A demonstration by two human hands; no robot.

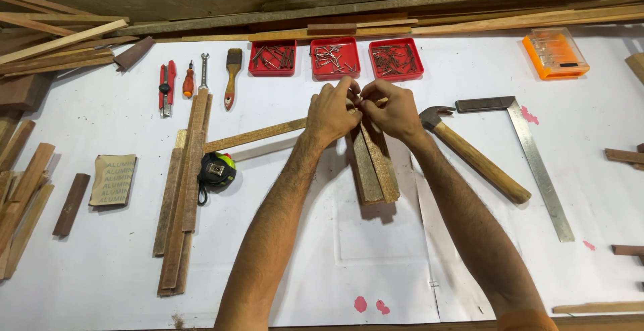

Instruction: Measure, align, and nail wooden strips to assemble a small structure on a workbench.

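Two hands meet near the bench's far edge: our left hand (pixel 332 111) and right hand (pixel 394 108) pinch narrowly at the top end of paired wood strips (pixel 373 163), below the red trays (pixel 334 58). Strips: likely light, stiff, splintery; best held by the edges.

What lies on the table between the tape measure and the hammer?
In the head view, between tape measure and hammer lie short wooden strips, with both forearms crossing above.

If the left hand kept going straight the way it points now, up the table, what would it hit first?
Likely the middle red tray of nails: the left hand points away from the person, its fingers just short of that tray. Height above the table is unclear, so it might pass over the rim.
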